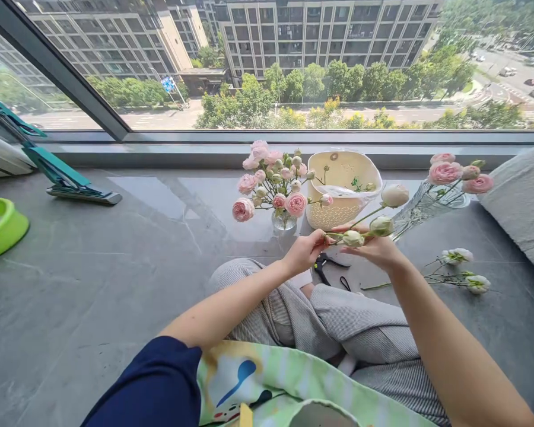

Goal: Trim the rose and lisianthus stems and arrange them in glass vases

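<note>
A flower stem with several pale greenish-white buds [353, 238] is held in front of me, above my crossed legs. My left hand [306, 250] is closed, its fingertips pinching the lower end of the stem. Beneath the buds, my right hand [376, 250] supports the same stem; its fingers are curled and partly hidden by the blooms. Black pruning shears [323, 270] lie on the floor just below my hands. Beyond my left hand, a small ribbed glass vase [283, 222] holds pink roses [296, 203].
A cream bucket [333, 214] with a plastic liner and cut stems stands by the window. To its right, a tilted-looking clear glass vase [412, 213] holds pink flowers. White flowers [477, 284] lie on the floor. A green bowl [2, 228] and a mop [64, 175] are at left.
</note>
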A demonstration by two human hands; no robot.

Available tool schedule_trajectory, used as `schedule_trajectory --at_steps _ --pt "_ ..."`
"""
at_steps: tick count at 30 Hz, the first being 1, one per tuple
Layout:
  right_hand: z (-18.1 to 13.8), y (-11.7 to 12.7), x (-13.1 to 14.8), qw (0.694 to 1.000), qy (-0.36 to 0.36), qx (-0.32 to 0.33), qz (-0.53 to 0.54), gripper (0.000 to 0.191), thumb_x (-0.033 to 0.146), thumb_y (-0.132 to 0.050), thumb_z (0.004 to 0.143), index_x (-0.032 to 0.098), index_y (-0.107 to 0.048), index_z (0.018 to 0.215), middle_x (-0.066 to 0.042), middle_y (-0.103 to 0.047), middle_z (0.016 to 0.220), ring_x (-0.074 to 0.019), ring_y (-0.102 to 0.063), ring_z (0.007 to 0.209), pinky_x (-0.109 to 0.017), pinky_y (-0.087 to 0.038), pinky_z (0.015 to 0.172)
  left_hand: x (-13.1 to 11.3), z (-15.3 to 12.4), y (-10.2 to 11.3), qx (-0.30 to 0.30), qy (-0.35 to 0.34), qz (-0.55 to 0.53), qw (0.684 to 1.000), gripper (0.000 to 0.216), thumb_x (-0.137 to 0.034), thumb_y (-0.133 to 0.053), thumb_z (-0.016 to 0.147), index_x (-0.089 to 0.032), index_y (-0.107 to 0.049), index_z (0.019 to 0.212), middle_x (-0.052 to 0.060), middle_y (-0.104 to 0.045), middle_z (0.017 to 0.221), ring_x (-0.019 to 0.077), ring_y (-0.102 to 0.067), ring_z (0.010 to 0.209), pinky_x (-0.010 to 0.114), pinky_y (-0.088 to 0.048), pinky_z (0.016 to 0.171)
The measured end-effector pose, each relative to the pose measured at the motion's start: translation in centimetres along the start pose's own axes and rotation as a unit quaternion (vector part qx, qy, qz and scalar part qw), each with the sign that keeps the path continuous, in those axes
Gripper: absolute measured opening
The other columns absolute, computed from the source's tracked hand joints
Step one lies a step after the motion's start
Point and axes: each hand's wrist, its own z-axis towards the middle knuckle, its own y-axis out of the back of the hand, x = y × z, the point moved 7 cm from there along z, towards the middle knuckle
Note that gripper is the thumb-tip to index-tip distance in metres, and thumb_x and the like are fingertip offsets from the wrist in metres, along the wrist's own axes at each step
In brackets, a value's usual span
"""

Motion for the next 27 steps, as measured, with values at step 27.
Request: schedule_trajectory --at_steps 27 --pt "3.2 -7.1 0.5 0.940 0.172 -0.211 -0.204 0.013 0.036 -0.066 0.081 0.024 -0.065 0.080 -0.003 -0.066 0.080 -0.0182 -0.063 0.075 -0.036 -0.054 0.069 9.8 0.4 14.7 -0.190 0.226 0.012 0.955 0.049 0.007 -0.053 0.062 -0.020 -0.073 0.098 0.004 -0.070 0.107 0.0275 -0.057 0.115 0.040 -0.033 0.110"
